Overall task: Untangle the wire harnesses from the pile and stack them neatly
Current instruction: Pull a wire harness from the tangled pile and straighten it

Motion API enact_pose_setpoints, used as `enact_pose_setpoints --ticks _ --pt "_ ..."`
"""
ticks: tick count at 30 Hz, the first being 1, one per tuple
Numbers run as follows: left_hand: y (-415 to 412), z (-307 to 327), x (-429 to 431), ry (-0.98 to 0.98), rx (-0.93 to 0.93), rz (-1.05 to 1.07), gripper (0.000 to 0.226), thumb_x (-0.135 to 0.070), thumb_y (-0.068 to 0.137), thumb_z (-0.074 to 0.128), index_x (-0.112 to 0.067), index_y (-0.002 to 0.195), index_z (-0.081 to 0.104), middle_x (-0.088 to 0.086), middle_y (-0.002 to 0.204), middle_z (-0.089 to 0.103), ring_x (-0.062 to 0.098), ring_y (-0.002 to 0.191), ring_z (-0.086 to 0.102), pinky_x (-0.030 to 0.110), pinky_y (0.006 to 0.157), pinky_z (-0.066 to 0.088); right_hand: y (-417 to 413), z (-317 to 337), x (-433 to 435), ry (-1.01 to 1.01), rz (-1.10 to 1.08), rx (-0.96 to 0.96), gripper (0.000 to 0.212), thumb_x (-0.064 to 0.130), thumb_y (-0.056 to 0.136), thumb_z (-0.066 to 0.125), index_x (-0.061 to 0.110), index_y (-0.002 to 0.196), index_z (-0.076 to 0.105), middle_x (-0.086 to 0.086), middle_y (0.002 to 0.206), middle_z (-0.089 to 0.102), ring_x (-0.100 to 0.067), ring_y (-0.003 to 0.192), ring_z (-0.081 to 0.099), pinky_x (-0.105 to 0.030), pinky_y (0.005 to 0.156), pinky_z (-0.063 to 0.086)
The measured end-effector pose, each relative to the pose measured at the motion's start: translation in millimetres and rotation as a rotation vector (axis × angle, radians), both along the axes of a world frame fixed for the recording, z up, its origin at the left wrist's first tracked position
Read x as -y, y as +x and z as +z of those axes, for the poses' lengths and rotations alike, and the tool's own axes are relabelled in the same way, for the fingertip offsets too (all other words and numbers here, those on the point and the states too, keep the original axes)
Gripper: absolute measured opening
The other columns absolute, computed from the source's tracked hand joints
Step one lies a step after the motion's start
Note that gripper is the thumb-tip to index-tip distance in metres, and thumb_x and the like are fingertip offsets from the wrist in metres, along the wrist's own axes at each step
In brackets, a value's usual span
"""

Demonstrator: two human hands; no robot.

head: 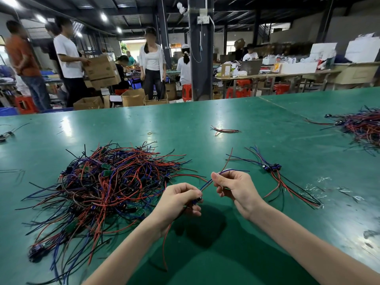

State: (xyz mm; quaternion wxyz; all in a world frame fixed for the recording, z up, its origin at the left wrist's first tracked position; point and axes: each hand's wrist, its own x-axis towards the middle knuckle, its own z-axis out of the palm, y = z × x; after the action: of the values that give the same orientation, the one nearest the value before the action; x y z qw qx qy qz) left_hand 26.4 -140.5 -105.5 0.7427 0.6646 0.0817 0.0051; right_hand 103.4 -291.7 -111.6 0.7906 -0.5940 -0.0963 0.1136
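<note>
A tangled pile (102,188) of red, blue and black wire harnesses with small green boards lies on the green table (205,124), left of centre. Between my two hands I hold one harness (206,183) above the table. My left hand (178,202) pinches its dark connector end, and a red wire hangs down from that hand. My right hand (234,188) grips its blue and red wires a little higher up. To the right, a small stack of sorted harnesses (273,171) lies with the connectors together and the wires fanned out.
A second big wire pile (362,126) sits at the table's far right edge. A few loose wires (224,131) and a rubber band (150,133) lie mid-table. Scraps of clear plastic (316,190) lie at the right. People, cardboard boxes and red stools stand beyond the table.
</note>
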Motion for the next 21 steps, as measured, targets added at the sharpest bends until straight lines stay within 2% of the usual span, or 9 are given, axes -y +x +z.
enact_pose_setpoints --ticks 6,10,12,16,21 --pt "-0.2 -0.9 0.6 -0.024 0.047 0.104 0.018 0.003 0.087 0.052 -0.004 0.072 0.058 0.009 0.063 0.060 0.015 0.044 0.048 0.030 0.047 0.053 -2.2 -4.1 0.3 -0.200 -0.017 0.230 0.023 0.007 0.078 0.074 0.009 0.062 0.057 0.002 0.049 0.054 -0.010 0.043 0.050 -0.020 0.043 0.040" --pt "-0.7 -3.6 -1.4 0.120 0.019 0.089 0.020 -0.001 0.087 0.050 -0.008 0.070 0.059 0.003 0.058 0.059 0.011 0.042 0.045 0.022 0.038 0.041 -6.1 -7.5 1.1 -0.448 -0.107 0.554 0.032 0.012 0.076 0.078 0.006 0.058 0.052 0.007 0.049 0.043 -0.004 0.047 0.037 -0.017 0.049 0.033" --pt "-1.0 -5.0 -1.8 0.183 0.008 0.064 0.018 -0.006 0.088 0.055 -0.007 0.071 0.060 0.001 0.056 0.059 0.010 0.039 0.043 0.019 0.035 0.036 -7.3 -8.0 1.9 -0.498 -0.141 0.673 0.035 0.012 0.077 0.077 0.004 0.057 0.050 0.010 0.050 0.039 -0.004 0.049 0.035 -0.014 0.050 0.028" --pt "-1.4 -4.6 -3.9 0.230 0.013 0.025 0.019 -0.015 0.084 0.069 -0.008 0.066 0.066 0.006 0.058 0.059 0.011 0.036 0.041 0.020 0.035 0.039 -4.5 -8.9 4.8 -0.455 -0.126 0.603 0.034 0.015 0.077 0.077 0.002 0.059 0.052 0.009 0.048 0.041 -0.005 0.048 0.035 -0.018 0.049 0.030" --pt "-4.2 -1.8 -3.8 0.253 -0.008 -0.067 0.011 -0.012 0.078 0.073 -0.012 0.068 0.074 0.000 0.055 0.061 0.008 0.036 0.041 0.022 0.042 0.047 -3.6 -5.8 2.0 -0.292 -0.037 0.373 0.025 0.015 0.078 0.076 0.009 0.062 0.058 0.002 0.050 0.052 -0.012 0.044 0.049 -0.021 0.044 0.040"
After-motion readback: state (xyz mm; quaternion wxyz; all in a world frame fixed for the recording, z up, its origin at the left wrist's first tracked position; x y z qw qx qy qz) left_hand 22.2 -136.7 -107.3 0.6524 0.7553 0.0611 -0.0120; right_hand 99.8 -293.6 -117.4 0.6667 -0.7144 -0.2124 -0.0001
